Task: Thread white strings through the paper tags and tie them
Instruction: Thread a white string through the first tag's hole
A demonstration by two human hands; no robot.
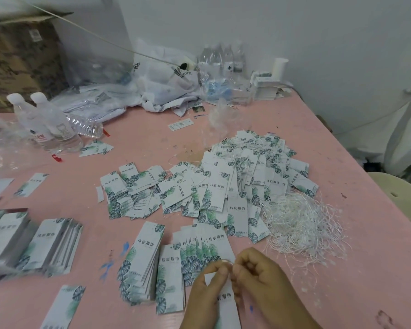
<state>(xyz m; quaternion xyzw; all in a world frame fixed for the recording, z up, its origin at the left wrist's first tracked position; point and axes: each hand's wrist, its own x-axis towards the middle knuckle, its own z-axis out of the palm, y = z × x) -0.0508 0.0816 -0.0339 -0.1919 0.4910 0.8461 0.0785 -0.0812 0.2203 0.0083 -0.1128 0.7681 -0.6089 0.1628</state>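
My left hand (205,289) grips a white paper tag (226,302) with green leaf print near the table's front edge. My right hand (259,279) pinches a thin white string (226,260) at the tag's top end, fingertips of both hands meeting there. A tangled heap of white strings (299,224) lies to the right. Stacks of unstrung tags (150,262) sit just left of my hands. A big pile of tags with strings on them (252,169) spreads across the middle of the pink table (342,281).
More tag stacks (50,248) lie at the left. Water bottles (45,122) stand at the back left, more bottles and plastic bags (166,77) along the wall. A cardboard box (17,55) is at far left. A pale stool (399,198) stands beyond the right edge.
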